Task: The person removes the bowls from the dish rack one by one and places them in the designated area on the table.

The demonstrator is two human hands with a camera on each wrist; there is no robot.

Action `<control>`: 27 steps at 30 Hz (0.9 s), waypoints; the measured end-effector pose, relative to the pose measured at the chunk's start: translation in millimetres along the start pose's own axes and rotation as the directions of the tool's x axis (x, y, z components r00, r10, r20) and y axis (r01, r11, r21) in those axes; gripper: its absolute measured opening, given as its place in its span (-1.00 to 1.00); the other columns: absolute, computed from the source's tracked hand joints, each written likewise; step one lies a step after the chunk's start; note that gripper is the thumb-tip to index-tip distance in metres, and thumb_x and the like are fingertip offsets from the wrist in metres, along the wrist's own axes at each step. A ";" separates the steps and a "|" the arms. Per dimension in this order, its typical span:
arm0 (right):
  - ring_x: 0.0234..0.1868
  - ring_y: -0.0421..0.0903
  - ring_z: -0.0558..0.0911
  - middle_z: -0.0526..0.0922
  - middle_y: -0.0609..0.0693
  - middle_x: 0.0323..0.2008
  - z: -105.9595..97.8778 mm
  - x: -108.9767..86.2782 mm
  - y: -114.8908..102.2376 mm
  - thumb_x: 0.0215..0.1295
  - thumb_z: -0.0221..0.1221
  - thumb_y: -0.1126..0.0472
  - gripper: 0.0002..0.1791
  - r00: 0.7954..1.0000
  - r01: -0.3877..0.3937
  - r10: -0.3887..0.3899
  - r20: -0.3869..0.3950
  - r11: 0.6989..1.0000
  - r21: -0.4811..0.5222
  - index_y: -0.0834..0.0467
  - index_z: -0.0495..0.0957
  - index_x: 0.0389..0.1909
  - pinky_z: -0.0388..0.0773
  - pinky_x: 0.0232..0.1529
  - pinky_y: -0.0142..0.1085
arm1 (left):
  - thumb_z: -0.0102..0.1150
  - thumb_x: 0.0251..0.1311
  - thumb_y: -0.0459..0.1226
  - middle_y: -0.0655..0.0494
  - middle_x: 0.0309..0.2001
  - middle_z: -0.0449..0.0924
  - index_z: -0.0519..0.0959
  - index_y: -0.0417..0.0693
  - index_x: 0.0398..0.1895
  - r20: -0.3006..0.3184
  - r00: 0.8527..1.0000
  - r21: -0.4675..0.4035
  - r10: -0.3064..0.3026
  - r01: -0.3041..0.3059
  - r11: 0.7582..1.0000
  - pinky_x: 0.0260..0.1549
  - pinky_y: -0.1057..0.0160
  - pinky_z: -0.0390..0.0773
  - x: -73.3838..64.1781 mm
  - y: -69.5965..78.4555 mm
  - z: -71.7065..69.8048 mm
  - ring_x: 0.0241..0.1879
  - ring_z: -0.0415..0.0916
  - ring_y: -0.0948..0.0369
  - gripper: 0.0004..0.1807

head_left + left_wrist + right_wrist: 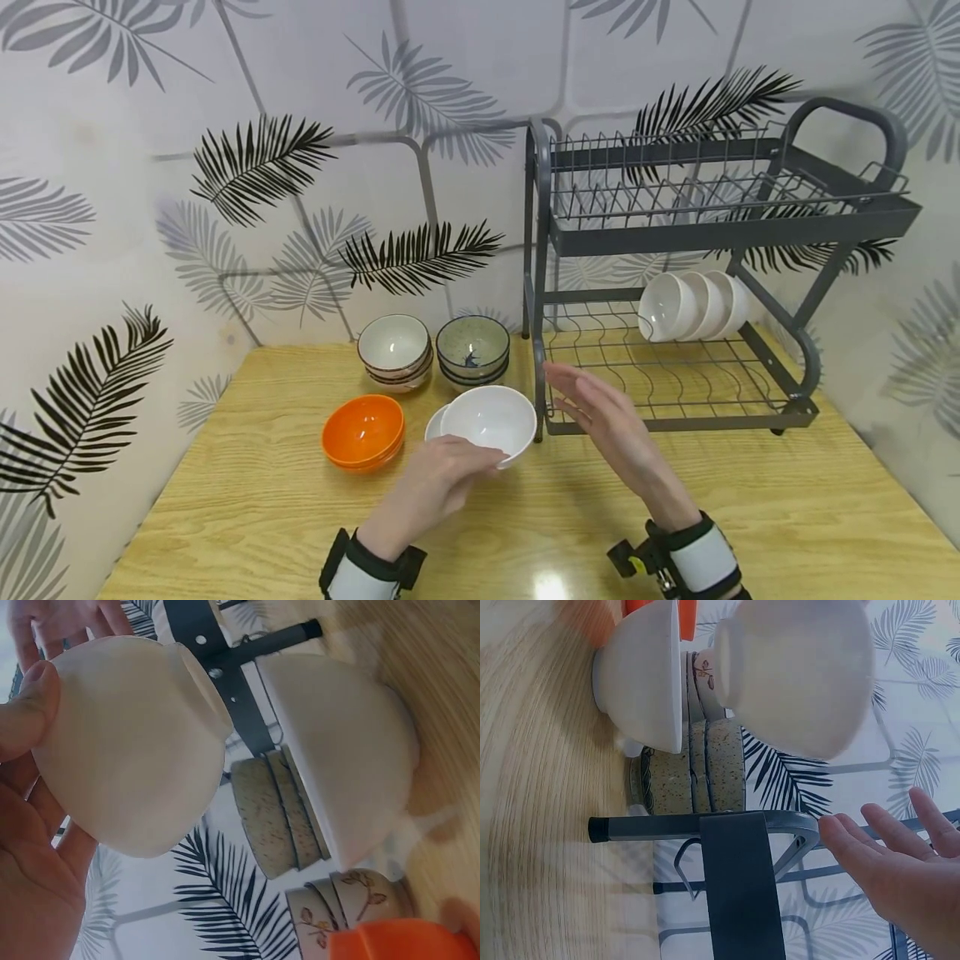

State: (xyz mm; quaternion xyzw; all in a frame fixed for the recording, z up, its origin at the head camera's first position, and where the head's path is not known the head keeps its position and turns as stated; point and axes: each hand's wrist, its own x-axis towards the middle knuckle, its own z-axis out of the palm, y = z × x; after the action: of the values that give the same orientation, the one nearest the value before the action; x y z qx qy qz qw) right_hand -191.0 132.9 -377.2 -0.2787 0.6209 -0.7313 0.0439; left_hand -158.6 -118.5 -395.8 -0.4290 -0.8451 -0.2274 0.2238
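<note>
My left hand (442, 479) pinches a white bowl (491, 423) by its near rim, thumb on one side and fingers on the other. The wrist views show this bowl raised off the table and tilted. Another white bowl (352, 750) stands on the table just behind it, mostly covered in the head view. My right hand (611, 425) is raised in front of the rack's left end, fingers extended, holding nothing. In the right wrist view its fingertips (832, 829) overlap the rack's frame, apart from the bowl.
A dark two-tier dish rack (675, 421) stands at the right, with three white bowls (667, 308) leaning on its lower tier. Stacked orange bowls (363, 433), brown-rimmed bowls (393, 346) and speckled green bowls (472, 346) sit on the wooden table (247, 500) at left.
</note>
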 end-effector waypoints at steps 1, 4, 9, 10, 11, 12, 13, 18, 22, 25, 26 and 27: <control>0.40 0.16 0.12 0.07 0.41 0.40 -0.1 0.0 -0.1 0.59 -0.31 0.17 -0.46 1.000 -0.001 0.001 0.001 1.000 -0.002 0.51 0.06 0.36 0.00 0.38 0.16 | 0.37 -0.01 -0.39 0.20 -0.32 0.74 0.73 -0.01 -0.22 -0.002 1.000 0.008 -0.015 0.015 1.000 -0.28 0.17 0.70 -1.0 -2.3 0.3 -0.31 0.64 0.24 -0.76; 0.40 0.16 0.11 0.07 0.40 0.40 -0.6 -0.1 -0.2 0.59 -0.31 0.18 -0.46 1.000 -0.001 0.001 0.005 1.000 -0.003 0.51 0.06 0.36 -0.01 0.38 0.16 | 0.38 -0.01 -0.34 0.21 -0.36 0.74 0.74 0.03 -0.24 -0.019 0.999 0.027 -0.051 0.051 0.998 -0.35 0.16 0.70 -3.5 -7.6 0.9 -0.33 0.64 0.23 -0.78; 0.40 0.14 0.12 0.08 0.39 0.40 -0.9 -0.4 -0.3 0.59 -0.30 0.17 -0.46 1.000 -0.005 0.005 0.006 1.000 -0.011 0.50 0.06 0.37 0.05 0.40 0.08 | 0.37 0.01 -0.29 0.25 -0.40 0.74 0.75 0.09 -0.28 -0.035 0.992 0.085 -0.118 0.120 0.989 -0.44 0.17 0.68 -5.9 -13.1 3.5 -0.35 0.64 0.24 -0.83; 0.40 0.13 0.13 0.08 0.38 0.40 -0.9 -0.6 -0.4 0.59 -0.30 0.17 -0.46 1.000 -0.007 0.007 0.006 1.000 -0.012 0.49 0.06 0.37 0.05 0.40 0.08 | 0.36 0.02 -0.28 0.26 -0.40 0.74 0.75 0.10 -0.29 -0.041 0.991 0.103 -0.127 0.131 0.986 -0.45 0.17 0.68 -6.5 -13.9 4.3 -0.37 0.63 0.24 -0.84; 0.40 0.13 0.13 0.09 0.38 0.40 -1.0 -0.7 -0.3 0.59 -0.30 0.17 -0.46 1.000 -0.009 0.009 0.007 1.000 -0.012 0.49 0.06 0.37 0.04 0.40 0.08 | 0.36 0.03 -0.28 0.27 -0.40 0.74 0.75 0.10 -0.30 -0.042 0.989 0.119 -0.140 0.145 0.982 -0.47 0.17 0.67 -6.7 -14.4 4.8 -0.37 0.63 0.24 -0.85; 0.40 0.13 0.13 0.09 0.37 0.41 -1.0 -0.8 -0.2 0.59 -0.29 0.17 -0.46 1.000 -0.011 0.011 0.008 1.000 -0.011 0.49 0.06 0.37 0.03 0.39 0.10 | 0.36 0.03 -0.28 0.27 -0.40 0.74 0.75 0.11 -0.31 -0.045 0.988 0.133 -0.149 0.154 0.979 -0.48 0.16 0.67 -7.1 -15.0 5.5 -0.38 0.63 0.24 -0.86; 0.40 0.13 0.12 0.09 0.37 0.41 -1.1 -0.7 -0.1 0.59 -0.29 0.17 -0.46 1.000 -0.012 0.012 0.009 1.000 -0.011 0.50 0.06 0.37 0.00 0.39 0.14 | 0.35 0.03 -0.28 0.27 -0.40 0.74 0.74 0.11 -0.32 -0.049 0.987 0.144 -0.155 0.160 0.977 -0.50 0.16 0.66 -7.3 -15.5 6.3 -0.40 0.63 0.24 -0.87; 0.40 0.14 0.11 0.09 0.36 0.41 -1.1 -1.1 0.1 0.59 -0.27 0.18 -0.46 1.000 -0.020 0.020 0.013 1.000 0.003 0.50 0.06 0.37 -0.04 0.39 0.17 | 0.37 0.02 -0.27 0.29 -0.43 0.73 0.75 0.13 -0.36 -0.074 0.982 0.183 -0.175 0.186 0.965 -0.55 0.17 0.63 -8.1 -17.6 11.1 -0.47 0.61 0.24 -0.89; 0.41 0.14 0.09 0.07 0.34 0.42 -1.3 -1.5 0.2 0.58 -0.26 0.18 -0.45 0.999 -0.029 0.029 0.020 1.000 0.012 0.49 0.06 0.38 -0.05 0.39 0.16 | 0.37 0.01 -0.25 0.29 -0.43 0.74 0.74 0.12 -0.37 -0.071 0.977 0.199 -0.200 0.210 0.957 -0.56 0.17 0.61 -8.0 -17.3 15.7 -0.49 0.60 0.23 -0.90; 0.41 0.13 0.09 0.07 0.33 0.43 -1.7 -1.8 0.6 0.58 -0.25 0.17 -0.45 0.999 -0.037 0.037 0.022 0.999 0.010 0.48 0.05 0.38 -0.04 0.39 0.15 | 0.36 0.02 -0.25 0.26 -0.39 0.74 0.74 0.09 -0.35 -0.057 0.974 0.202 -0.218 0.225 0.953 -0.51 0.16 0.63 -7.5 -16.9 19.0 -0.47 0.61 0.22 -0.90; 0.41 0.13 0.09 0.07 0.33 0.43 -1.9 -1.9 0.7 0.58 -0.25 0.17 -0.45 0.999 -0.039 0.039 0.023 0.999 0.011 0.48 0.05 0.38 -0.03 0.39 0.15 | 0.36 0.02 -0.25 0.25 -0.38 0.75 0.74 0.09 -0.34 -0.053 0.973 0.205 -0.223 0.229 0.952 -0.50 0.15 0.64 -7.5 -17.1 20.2 -0.46 0.62 0.21 -0.89; 0.41 0.13 0.08 0.07 0.33 0.43 -2.0 -1.9 0.8 0.58 -0.25 0.18 -0.45 0.999 -0.040 0.040 0.024 0.999 0.011 0.48 0.05 0.38 -0.04 0.39 0.15 | 0.35 0.03 -0.25 0.25 -0.38 0.75 0.74 0.08 -0.34 -0.051 0.973 0.209 -0.226 0.232 0.950 -0.50 0.15 0.64 -7.4 -16.9 21.0 -0.46 0.62 0.21 -0.89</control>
State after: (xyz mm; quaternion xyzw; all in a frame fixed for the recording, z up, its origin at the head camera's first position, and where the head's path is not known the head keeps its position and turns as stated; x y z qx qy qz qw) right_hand -190.6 135.3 -378.8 -0.2746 0.6218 -0.7304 0.0673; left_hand -172.5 -119.9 -420.1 -0.2986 -0.9056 -0.1655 0.2517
